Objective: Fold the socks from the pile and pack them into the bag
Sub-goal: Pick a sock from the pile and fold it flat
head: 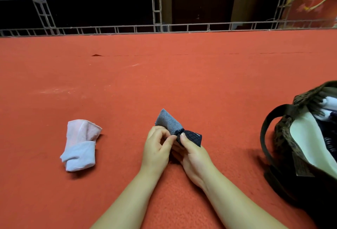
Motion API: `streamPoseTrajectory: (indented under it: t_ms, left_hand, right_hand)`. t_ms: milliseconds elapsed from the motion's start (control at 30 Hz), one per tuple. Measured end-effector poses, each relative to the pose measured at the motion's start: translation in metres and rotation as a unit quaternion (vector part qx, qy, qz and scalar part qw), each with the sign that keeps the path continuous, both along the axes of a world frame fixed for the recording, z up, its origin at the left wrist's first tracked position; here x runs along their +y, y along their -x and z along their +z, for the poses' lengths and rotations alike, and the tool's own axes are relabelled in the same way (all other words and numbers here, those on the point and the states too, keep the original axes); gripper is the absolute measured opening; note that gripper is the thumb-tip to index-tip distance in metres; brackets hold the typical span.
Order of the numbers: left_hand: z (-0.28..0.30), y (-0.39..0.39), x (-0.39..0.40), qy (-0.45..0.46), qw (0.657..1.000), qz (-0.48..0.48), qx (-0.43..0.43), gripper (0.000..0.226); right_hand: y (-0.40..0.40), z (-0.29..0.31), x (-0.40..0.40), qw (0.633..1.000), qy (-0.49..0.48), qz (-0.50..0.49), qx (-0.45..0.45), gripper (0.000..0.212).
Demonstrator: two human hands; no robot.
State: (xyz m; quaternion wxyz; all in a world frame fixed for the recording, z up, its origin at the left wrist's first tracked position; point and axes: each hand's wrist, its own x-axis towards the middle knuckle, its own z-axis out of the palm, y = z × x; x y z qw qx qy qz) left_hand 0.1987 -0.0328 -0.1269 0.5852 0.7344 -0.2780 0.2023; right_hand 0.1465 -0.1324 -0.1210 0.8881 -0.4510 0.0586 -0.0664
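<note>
While both hands meet near the middle of the red felt-covered surface (182,83), they pinch a small folded sock of grey and dark navy patterned knit (179,130): the left hand (157,148) at its waist, the right hand (191,159) with thumb on the navy half. Toward the left edge lies a rolled pale pink and white sock pair (80,145). At the right edge stands an open brown patterned bag with cream lining (302,143), seemingly holding folded socks.
</note>
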Motion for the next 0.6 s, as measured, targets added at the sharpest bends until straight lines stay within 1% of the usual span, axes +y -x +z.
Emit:
streamPoseTrajectory:
  t_ms: [67, 167, 267, 300, 333, 367, 400, 433, 467, 500, 533, 567, 600]
  left_hand:
    - [-0.001, -0.001, 0.0, -0.004, 1.0, 0.019, 0.0, 0.016]
    - [-0.001, -0.004, 0.001, 0.015, 0.998, 0.039, 0.05, 0.013]
    - [-0.001, -0.008, 0.004, 0.003, 0.997, 0.056, 0.056, 0.01]
    - [-0.001, -0.011, 0.004, 0.006, 0.995, 0.067, 0.073, 0.014]
    - [-0.001, -0.013, 0.004, 0.031, 0.99, 0.072, 0.115, 0.019]
    - [0.0, -0.016, 0.005, 0.081, 0.978, 0.07, 0.179, 0.024]
    - [0.002, -0.019, 0.006, 0.154, 0.953, 0.053, 0.255, 0.027]
    - [0.005, -0.022, 0.008, 0.236, 0.918, 0.027, 0.319, 0.029]
    - [0.008, -0.024, 0.011, 0.311, 0.874, 0.001, 0.373, 0.028]
    - [0.011, -0.025, 0.013, 0.356, 0.841, -0.017, 0.406, 0.027]
    - [0.015, -0.023, 0.015, 0.367, 0.829, -0.029, 0.42, 0.027]
    - [0.016, -0.022, 0.015, 0.364, 0.83, -0.045, 0.42, 0.029]
    - [0.015, -0.021, 0.016, 0.334, 0.849, -0.071, 0.403, 0.032]
  right_hand:
    - [0.001, 0.001, 0.001, 1.0, 0.009, 0.014, -0.009, 0.044]
    - [0.003, 0.0, 0.002, 0.998, 0.066, 0.015, -0.019, 0.034]
    - [0.001, 0.002, -0.002, 0.992, 0.097, -0.075, -0.008, 0.023]
    - [-0.001, 0.003, -0.006, 0.99, 0.085, -0.109, 0.001, 0.021]
    - [-0.003, 0.005, -0.012, 0.989, 0.058, -0.137, 0.011, 0.02]
    - [-0.006, 0.006, -0.019, 0.987, 0.018, -0.156, 0.02, 0.019]
    - [-0.007, 0.006, -0.025, 0.985, -0.026, -0.169, 0.026, 0.018]
    - [-0.008, 0.007, -0.032, 0.981, -0.067, -0.18, 0.031, 0.018]
    - [-0.008, 0.008, -0.037, 0.976, -0.097, -0.19, 0.035, 0.017]
    - [-0.008, 0.008, -0.041, 0.972, -0.119, -0.198, 0.038, 0.017]
    - [-0.008, 0.009, -0.044, 0.969, -0.134, -0.202, 0.04, 0.018]
    - [-0.007, 0.01, -0.046, 0.967, -0.146, -0.204, 0.037, 0.019]
    - [-0.006, 0.01, -0.047, 0.966, -0.154, -0.204, 0.032, 0.02]
